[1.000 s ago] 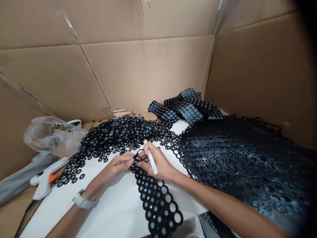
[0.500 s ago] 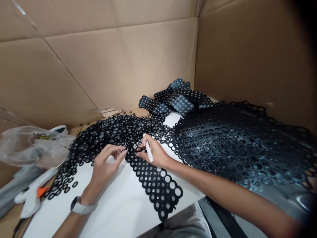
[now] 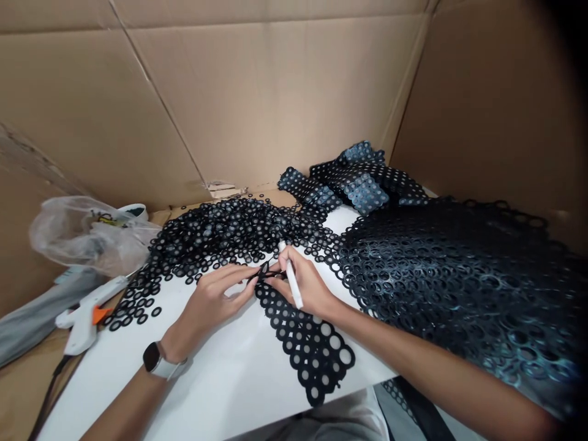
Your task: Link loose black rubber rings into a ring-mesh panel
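Observation:
A strip of joined black rings (image 3: pixel 307 346) lies on the white board (image 3: pixel 220 380), its near end close to the board's front edge. At its far end, my left hand (image 3: pixel 219 293) pinches black rings (image 3: pixel 263 272) between thumb and fingers. My right hand (image 3: pixel 309 283) is closed around a slim white pen (image 3: pixel 294 284), which slants across the fingers. The right fingertips also touch the rings from the other side. How the rings join between the fingertips is too small to make out. A large pile of loose black rings (image 3: pixel 215 229) is just beyond both hands.
A broad sheet of glossy black rings (image 3: pixel 441 263) covers the right side. Folded ring strips (image 3: pixel 353 180) lie at the back by the cardboard wall (image 3: pixel 285 104). On the left are a white glue gun (image 3: pixel 85 324) with an orange trigger and a clear plastic bag (image 3: pixel 87 239).
My left hand has closed in on the rings at the strip's far end, and both hands' fingertips now meet there. The pen stays in my right hand. The view has shifted.

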A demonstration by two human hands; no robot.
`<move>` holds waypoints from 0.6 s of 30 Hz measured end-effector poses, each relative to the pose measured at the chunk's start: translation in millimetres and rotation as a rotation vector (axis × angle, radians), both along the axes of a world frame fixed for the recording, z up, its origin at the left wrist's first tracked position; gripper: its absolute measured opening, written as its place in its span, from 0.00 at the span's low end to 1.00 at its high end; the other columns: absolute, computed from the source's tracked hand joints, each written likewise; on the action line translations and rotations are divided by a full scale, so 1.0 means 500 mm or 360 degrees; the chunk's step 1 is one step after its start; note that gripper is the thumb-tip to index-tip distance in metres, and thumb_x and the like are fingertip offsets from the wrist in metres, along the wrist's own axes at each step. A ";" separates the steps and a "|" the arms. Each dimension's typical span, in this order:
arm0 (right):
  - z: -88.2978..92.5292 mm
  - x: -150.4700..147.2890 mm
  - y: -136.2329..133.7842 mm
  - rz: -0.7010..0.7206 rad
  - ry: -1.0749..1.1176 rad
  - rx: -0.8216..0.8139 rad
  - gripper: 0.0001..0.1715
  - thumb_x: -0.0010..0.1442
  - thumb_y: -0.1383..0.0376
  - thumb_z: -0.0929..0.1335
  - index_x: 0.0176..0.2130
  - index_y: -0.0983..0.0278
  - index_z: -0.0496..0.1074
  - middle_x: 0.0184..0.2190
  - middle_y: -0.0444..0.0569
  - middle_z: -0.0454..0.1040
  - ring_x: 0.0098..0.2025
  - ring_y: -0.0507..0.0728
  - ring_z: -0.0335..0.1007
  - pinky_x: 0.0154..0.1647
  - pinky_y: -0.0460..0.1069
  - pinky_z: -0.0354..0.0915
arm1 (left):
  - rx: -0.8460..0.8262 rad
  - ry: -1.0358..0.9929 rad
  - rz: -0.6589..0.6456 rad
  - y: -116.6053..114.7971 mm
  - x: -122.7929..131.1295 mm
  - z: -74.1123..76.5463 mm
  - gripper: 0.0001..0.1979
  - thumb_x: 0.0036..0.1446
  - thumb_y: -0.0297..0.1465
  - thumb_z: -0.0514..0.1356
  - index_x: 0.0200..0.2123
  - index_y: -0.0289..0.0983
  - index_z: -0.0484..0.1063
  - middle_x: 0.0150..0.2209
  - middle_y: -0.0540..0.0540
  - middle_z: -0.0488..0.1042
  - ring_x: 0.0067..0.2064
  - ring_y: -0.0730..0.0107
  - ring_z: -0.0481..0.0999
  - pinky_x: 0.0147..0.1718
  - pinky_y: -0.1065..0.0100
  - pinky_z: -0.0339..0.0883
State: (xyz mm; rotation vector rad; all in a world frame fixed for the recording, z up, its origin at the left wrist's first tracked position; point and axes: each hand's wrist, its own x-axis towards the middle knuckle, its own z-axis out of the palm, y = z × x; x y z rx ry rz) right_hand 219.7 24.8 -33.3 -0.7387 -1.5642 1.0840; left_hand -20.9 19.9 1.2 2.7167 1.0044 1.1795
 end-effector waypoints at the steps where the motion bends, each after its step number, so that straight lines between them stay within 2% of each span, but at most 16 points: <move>1: 0.000 0.000 0.000 0.0009 0.0005 0.0009 0.19 0.65 0.66 0.74 0.40 0.55 0.59 0.42 0.45 0.83 0.47 0.62 0.84 0.47 0.53 0.74 | -0.0013 0.0004 -0.0004 0.000 0.000 0.001 0.13 0.68 0.25 0.69 0.54 0.41 0.85 0.49 0.45 0.89 0.47 0.62 0.89 0.50 0.63 0.81; 5: 0.002 0.001 -0.003 0.0049 0.0002 0.0004 0.18 0.66 0.65 0.74 0.41 0.55 0.59 0.44 0.46 0.85 0.48 0.63 0.85 0.48 0.54 0.74 | -0.0042 0.0017 -0.0008 -0.001 -0.004 0.008 0.11 0.68 0.26 0.69 0.52 0.40 0.86 0.48 0.45 0.89 0.45 0.62 0.90 0.49 0.64 0.81; 9: 0.004 0.001 -0.005 0.0047 -0.0066 0.0005 0.18 0.66 0.65 0.73 0.41 0.55 0.58 0.44 0.46 0.85 0.45 0.61 0.83 0.45 0.53 0.73 | -0.0132 -0.0001 0.0020 -0.003 -0.004 0.016 0.11 0.69 0.27 0.70 0.53 0.41 0.86 0.48 0.46 0.89 0.44 0.64 0.89 0.48 0.66 0.81; 13: 0.004 0.002 -0.007 0.0009 -0.0158 0.0051 0.17 0.66 0.66 0.72 0.41 0.55 0.58 0.42 0.45 0.83 0.41 0.59 0.80 0.42 0.51 0.70 | -0.0207 0.0018 -0.0018 -0.007 -0.002 0.022 0.15 0.70 0.27 0.68 0.58 0.41 0.84 0.49 0.45 0.89 0.45 0.64 0.89 0.47 0.67 0.80; 16: 0.009 0.005 -0.010 0.0016 -0.0241 0.0102 0.15 0.69 0.64 0.71 0.41 0.55 0.58 0.40 0.43 0.80 0.37 0.57 0.75 0.39 0.49 0.67 | -0.0166 0.0063 -0.0063 -0.011 -0.001 0.019 0.13 0.70 0.26 0.67 0.55 0.40 0.85 0.50 0.44 0.88 0.46 0.64 0.88 0.49 0.66 0.79; 18: 0.015 0.008 -0.013 0.0041 -0.0316 0.0126 0.14 0.71 0.62 0.70 0.41 0.55 0.58 0.35 0.41 0.76 0.33 0.56 0.70 0.36 0.48 0.65 | -0.0158 0.0055 -0.0053 -0.014 0.001 0.015 0.12 0.70 0.25 0.67 0.53 0.40 0.85 0.47 0.45 0.89 0.44 0.64 0.88 0.47 0.66 0.79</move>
